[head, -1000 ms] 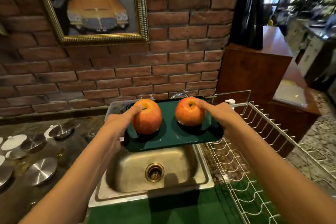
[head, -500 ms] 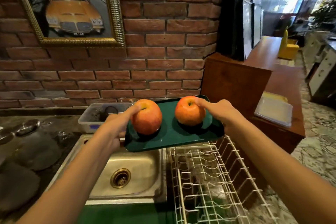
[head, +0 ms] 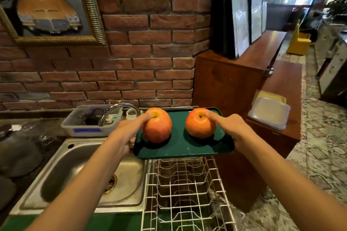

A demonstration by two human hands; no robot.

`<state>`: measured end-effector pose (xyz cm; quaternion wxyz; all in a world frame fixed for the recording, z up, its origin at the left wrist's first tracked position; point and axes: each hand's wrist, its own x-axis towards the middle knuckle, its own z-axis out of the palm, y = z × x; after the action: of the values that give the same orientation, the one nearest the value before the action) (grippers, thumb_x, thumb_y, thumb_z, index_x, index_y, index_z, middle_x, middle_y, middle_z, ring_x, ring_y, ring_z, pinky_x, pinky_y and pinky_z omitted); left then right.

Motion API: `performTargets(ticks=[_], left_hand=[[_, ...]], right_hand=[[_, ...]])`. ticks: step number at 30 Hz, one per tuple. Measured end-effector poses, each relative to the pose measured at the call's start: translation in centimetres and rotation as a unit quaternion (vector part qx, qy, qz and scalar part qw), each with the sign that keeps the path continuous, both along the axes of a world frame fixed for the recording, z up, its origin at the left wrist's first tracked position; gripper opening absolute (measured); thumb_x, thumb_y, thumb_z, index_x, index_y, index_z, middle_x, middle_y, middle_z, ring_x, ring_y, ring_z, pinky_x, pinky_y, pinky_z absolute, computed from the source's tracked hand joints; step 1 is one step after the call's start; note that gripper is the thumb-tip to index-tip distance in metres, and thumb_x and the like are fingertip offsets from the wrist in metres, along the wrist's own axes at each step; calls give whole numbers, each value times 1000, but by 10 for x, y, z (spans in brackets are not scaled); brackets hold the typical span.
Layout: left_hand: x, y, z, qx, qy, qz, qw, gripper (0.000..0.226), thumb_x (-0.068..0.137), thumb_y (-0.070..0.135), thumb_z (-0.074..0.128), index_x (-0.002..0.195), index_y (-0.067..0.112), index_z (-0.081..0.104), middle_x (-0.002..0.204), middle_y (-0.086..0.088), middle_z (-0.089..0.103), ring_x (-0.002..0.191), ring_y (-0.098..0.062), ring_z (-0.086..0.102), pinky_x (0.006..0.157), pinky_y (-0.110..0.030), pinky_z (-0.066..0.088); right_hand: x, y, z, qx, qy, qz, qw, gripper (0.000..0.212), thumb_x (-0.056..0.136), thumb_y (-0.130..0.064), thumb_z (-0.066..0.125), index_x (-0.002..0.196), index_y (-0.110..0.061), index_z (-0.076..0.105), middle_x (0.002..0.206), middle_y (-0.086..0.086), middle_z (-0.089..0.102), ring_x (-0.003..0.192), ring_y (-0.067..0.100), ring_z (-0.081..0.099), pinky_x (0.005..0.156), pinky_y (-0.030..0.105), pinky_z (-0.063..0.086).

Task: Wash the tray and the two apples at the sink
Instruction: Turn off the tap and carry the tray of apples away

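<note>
Head view: green tray (head: 180, 151) held over dish rack (head: 185, 189)
left hand (head: 123, 137): grips tray edge — thumb on left apple (head: 157, 125)
right hand (head: 231, 127): grips tray edge — thumb on right apple (head: 200, 123)

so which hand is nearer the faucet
Left. The left hand grips the tray's left edge just right of the faucet; the right hand holds the far edge, beyond both apples.

Two apples (head: 157, 125); one tray (head: 183, 149)
</note>
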<state>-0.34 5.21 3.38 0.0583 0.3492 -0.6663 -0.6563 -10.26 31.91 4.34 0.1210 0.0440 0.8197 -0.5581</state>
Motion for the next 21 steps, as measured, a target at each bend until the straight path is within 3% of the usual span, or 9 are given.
performTargets(ticks=[2,6,8,12,18,21], left_hand=[[-3,-2,-4,-11,-11,-6,1000,55,66,56,82,101,19,62,107,-7,65,94,-27,61,63,-32,47],[-4,-9,-11,-2,-46,-17,999,73,65,61,81,117,14,60,108,-9,62,93,-31,60,62,-36,50],[-5,-9,-14,3,-48,-15,999,77,62,63,82,117,14,60,110,-10,62,95,-32,60,63,-37,51],[-7,-4,-20,5,-49,-12,999,71,59,61,83,111,17,63,113,-10,62,94,-30,59,61,-36,50],[-10,0,-30,5,-70,-8,997,65,69,60,80,113,18,59,106,-10,59,93,-34,59,62,-39,51],[-11,-2,-34,-1,-78,-9,997,68,71,61,78,120,17,58,114,-13,59,98,-35,59,64,-39,51]], right_hand=[[-3,-1,-8,-1,-10,6,1000,104,69,-68,75,143,-2,44,137,16,53,111,31,54,76,39,47],[-7,-4,-18,-9,-31,22,999,104,70,-68,75,143,-1,44,141,19,51,121,37,54,94,48,51],[-9,-4,-22,-8,-38,29,999,102,70,-68,75,141,-1,46,139,19,53,120,38,55,96,49,52],[-15,-1,-27,-4,-44,38,998,98,70,-67,75,136,0,49,132,18,56,116,37,57,92,47,53],[-19,-1,-36,2,-48,43,998,97,72,-68,74,138,-2,47,129,16,55,111,34,57,65,32,45],[-20,-4,-41,2,-48,39,998,96,72,-68,73,137,-2,47,124,14,54,109,32,56,64,32,43]])
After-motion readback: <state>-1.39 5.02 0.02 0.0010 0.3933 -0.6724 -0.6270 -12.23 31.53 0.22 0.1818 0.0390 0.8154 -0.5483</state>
